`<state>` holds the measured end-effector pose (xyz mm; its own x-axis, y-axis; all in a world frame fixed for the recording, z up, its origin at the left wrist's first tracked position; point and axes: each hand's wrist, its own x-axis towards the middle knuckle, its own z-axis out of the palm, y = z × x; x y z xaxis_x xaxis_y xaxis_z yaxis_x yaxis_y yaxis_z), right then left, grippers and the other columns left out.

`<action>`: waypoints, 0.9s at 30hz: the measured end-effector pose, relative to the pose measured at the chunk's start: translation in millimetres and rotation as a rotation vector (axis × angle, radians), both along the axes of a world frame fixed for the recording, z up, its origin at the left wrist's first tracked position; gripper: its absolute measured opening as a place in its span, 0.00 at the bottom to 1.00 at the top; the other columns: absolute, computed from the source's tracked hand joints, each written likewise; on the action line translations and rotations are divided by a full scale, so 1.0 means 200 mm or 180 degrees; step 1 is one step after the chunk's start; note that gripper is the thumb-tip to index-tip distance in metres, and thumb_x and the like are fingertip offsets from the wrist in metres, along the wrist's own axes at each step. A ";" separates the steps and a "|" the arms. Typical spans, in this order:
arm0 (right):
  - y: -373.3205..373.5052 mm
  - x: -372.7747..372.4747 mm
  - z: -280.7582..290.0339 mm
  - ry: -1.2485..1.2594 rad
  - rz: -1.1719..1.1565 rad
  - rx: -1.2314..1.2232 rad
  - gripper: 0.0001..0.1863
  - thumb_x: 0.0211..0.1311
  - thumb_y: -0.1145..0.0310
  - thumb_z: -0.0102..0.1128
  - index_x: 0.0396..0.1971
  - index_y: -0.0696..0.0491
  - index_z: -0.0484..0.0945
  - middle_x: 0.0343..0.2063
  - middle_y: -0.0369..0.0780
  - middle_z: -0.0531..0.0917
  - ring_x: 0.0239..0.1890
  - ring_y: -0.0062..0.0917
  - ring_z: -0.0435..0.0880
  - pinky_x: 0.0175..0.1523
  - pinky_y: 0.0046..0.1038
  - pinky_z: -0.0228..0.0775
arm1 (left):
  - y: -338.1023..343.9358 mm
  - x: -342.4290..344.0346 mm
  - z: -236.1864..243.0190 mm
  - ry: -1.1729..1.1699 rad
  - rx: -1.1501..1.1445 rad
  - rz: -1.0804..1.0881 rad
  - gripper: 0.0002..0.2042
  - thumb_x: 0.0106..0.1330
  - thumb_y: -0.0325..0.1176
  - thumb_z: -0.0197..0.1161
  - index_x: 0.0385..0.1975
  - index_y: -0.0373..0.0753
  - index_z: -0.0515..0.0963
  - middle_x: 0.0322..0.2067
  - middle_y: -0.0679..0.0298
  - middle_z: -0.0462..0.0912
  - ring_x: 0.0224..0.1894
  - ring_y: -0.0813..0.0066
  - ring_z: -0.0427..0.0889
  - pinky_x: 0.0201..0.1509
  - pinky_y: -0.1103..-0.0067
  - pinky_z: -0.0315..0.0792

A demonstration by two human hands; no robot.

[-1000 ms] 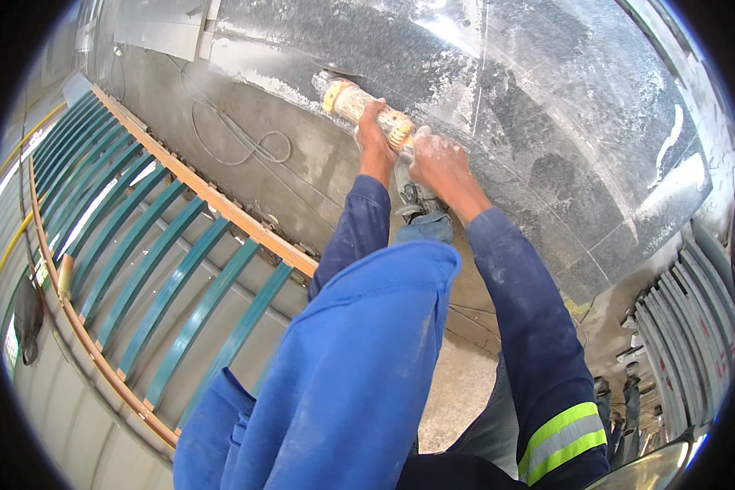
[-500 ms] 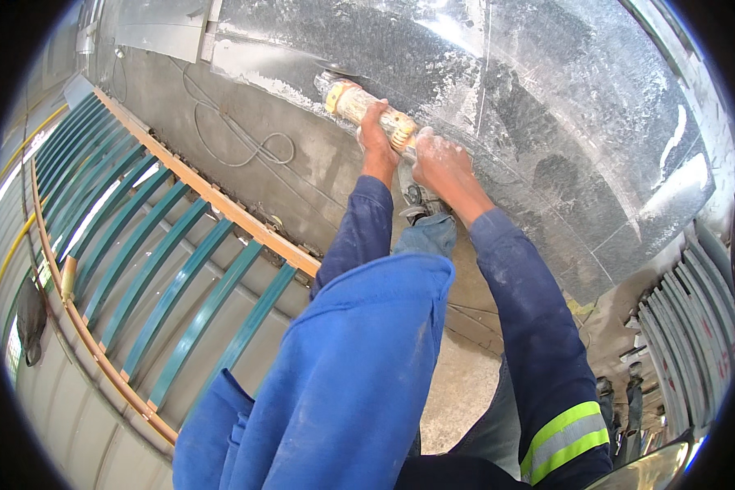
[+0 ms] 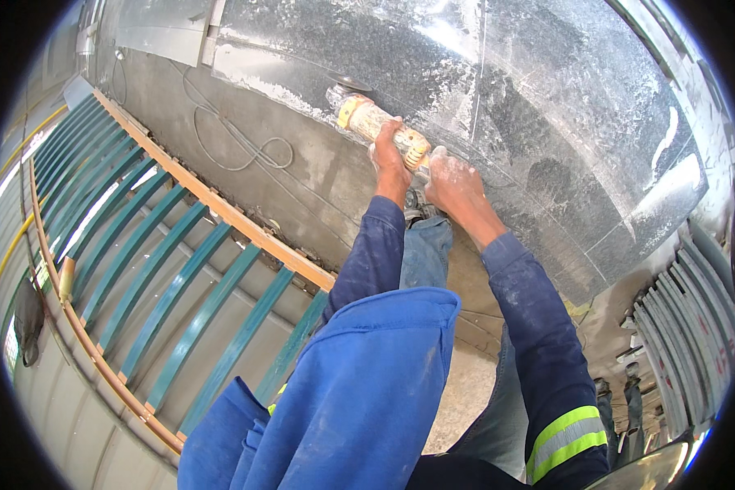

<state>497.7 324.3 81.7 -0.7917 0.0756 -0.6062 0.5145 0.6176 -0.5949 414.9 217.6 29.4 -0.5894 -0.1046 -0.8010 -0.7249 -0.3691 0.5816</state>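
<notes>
A dusty yellow angle grinder (image 3: pixel 380 126) is held between both my hands, above the near edge of a large dark stone slab (image 3: pixel 547 155) smeared with white dust. Around the middle of its body my left hand (image 3: pixel 390 161) is closed. My right hand (image 3: pixel 456 186) wraps the rear end, close to my left hand. The grinder's disc (image 3: pixel 350 83) points away to the upper left, over the slab near its edge; whether it touches the surface I cannot tell. White powder coats my fingers.
To the left stands a rack of teal slats (image 3: pixel 167 290) with an orange-brown rail (image 3: pixel 220 200). A loose grey cable (image 3: pixel 245 147) loops over the concrete floor. At the right, several grey slabs (image 3: pixel 686 327) stand on edge. Blue cloth (image 3: pixel 351 392) hangs below my arms.
Both my hands and the grinder have shifted slightly to the right and nearer to me. The grip stays the same, and the disc shows more clearly now.
</notes>
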 end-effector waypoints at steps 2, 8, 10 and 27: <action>0.00 -0.02 -0.02 0.0027 0.0048 0.0013 0.15 0.50 0.74 0.54 0.38 0.63 0.71 0.31 0.55 0.83 0.37 0.48 0.84 0.44 0.44 0.77 | -0.01 -0.02 -0.02 0.0037 0.0006 -0.0034 0.09 0.56 0.34 0.60 0.34 0.40 0.72 0.27 0.63 0.74 0.27 0.66 0.79 0.32 0.68 0.79; -0.05 -0.15 -0.12 0.0276 0.0112 0.0125 0.16 0.49 0.73 0.59 0.39 0.63 0.72 0.30 0.52 0.85 0.36 0.43 0.86 0.40 0.39 0.79 | -0.04 -0.16 -0.05 0.0014 -0.0025 -0.0163 0.08 0.56 0.34 0.61 0.32 0.42 0.72 0.26 0.64 0.75 0.28 0.66 0.80 0.34 0.68 0.78; -0.07 -0.15 -0.13 0.0258 0.0109 0.0091 0.16 0.49 0.73 0.59 0.39 0.63 0.72 0.31 0.52 0.85 0.37 0.44 0.86 0.41 0.39 0.79 | -0.07 -0.18 -0.08 -0.0060 -0.0003 -0.0148 0.08 0.56 0.34 0.61 0.33 0.42 0.72 0.26 0.63 0.75 0.27 0.66 0.80 0.34 0.68 0.78; -0.02 -0.10 -0.07 0.0155 0.0109 0.0070 0.16 0.50 0.73 0.60 0.39 0.62 0.72 0.32 0.53 0.85 0.38 0.43 0.86 0.42 0.40 0.79 | -0.01 -0.11 -0.01 -0.0022 0.0055 -0.0089 0.11 0.56 0.34 0.62 0.35 0.39 0.72 0.28 0.63 0.75 0.28 0.65 0.80 0.35 0.68 0.78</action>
<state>477.8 320.7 67.9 -0.8226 0.0609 -0.5654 0.4637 0.6474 -0.6049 392.2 215.2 27.4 -0.5865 -0.0742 -0.8066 -0.7390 -0.3585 0.5704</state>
